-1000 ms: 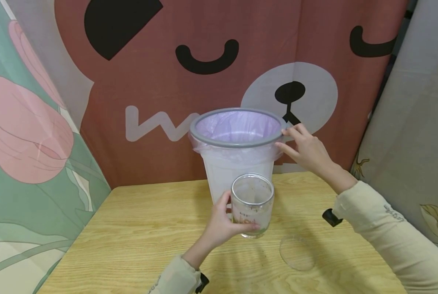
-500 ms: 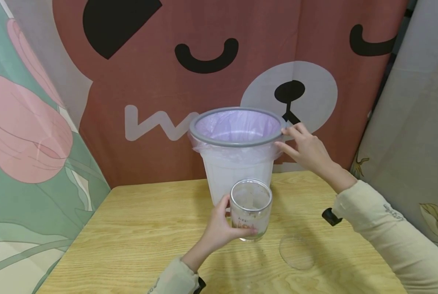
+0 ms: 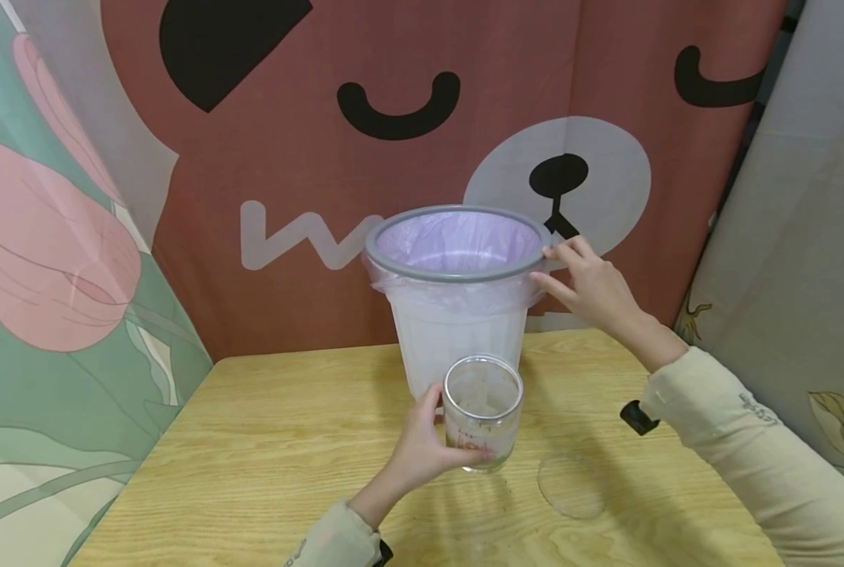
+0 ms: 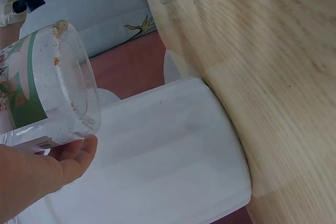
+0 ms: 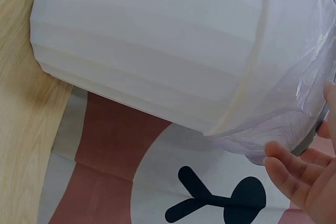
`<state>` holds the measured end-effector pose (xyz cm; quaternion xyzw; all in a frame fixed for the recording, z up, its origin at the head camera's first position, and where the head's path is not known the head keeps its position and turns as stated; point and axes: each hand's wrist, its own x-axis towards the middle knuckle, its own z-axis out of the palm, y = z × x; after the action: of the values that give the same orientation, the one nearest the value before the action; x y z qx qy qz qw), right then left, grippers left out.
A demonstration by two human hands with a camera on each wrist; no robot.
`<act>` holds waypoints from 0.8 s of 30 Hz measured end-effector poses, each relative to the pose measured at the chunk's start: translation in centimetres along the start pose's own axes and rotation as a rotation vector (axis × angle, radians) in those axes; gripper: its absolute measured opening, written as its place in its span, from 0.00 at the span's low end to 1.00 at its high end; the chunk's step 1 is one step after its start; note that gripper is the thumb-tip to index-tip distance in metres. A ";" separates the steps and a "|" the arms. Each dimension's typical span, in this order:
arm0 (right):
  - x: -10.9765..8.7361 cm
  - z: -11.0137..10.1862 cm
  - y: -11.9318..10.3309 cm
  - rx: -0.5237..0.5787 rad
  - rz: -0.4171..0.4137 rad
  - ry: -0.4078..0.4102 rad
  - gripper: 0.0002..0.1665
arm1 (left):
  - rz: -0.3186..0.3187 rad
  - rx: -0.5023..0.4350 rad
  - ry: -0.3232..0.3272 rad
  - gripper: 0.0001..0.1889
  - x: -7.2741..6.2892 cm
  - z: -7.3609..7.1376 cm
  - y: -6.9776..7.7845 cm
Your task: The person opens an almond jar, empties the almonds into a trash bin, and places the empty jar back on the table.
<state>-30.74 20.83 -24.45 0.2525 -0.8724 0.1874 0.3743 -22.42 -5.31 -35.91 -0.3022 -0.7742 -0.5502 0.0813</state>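
My left hand (image 3: 422, 445) grips a clear glass jar (image 3: 483, 409) above the table, its open mouth up and tilted toward me. Brownish residue clings to the jar, and the left wrist view shows a printed label on the jar (image 4: 58, 85). Behind it stands a white trash bin (image 3: 457, 331) with a grey rim ring (image 3: 457, 277) and a purple bin liner (image 3: 457, 240) folded over the edge. At the bin's right side my right hand (image 3: 592, 287) holds the rim between thumb and fingers; the fingers (image 5: 294, 169) lie against liner and ring.
A round clear disc, like a lid (image 3: 572, 484), lies on the wooden table (image 3: 287, 441) right of the jar. Small dark specks dot the tabletop near it. A printed bear curtain (image 3: 287, 157) hangs close behind the bin, with other curtains at both sides.
My left hand has lowered the jar slightly toward the table and me. The right hand stays at the bin's rim.
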 end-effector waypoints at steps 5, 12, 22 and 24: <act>0.0 0.0 0.0 0.003 0.003 -0.003 0.23 | 0.023 -0.012 -0.011 0.41 -0.2 0.1 -0.4; -0.1 -0.1 0.0 0.003 0.009 -0.009 0.23 | 0.015 -0.047 -0.041 0.42 -0.5 0.2 -0.3; 0.0 0.0 0.0 0.001 0.006 -0.009 0.23 | 0.031 -0.057 -0.075 0.41 -0.9 0.7 -1.8; -0.1 0.0 0.0 0.001 0.008 -0.008 0.23 | 0.036 -0.050 -0.080 0.41 -1.0 0.7 -1.9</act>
<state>-30.70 20.84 -24.50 0.2500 -0.8748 0.1883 0.3698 -22.53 -5.44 -38.23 -0.3398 -0.7572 -0.5554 0.0528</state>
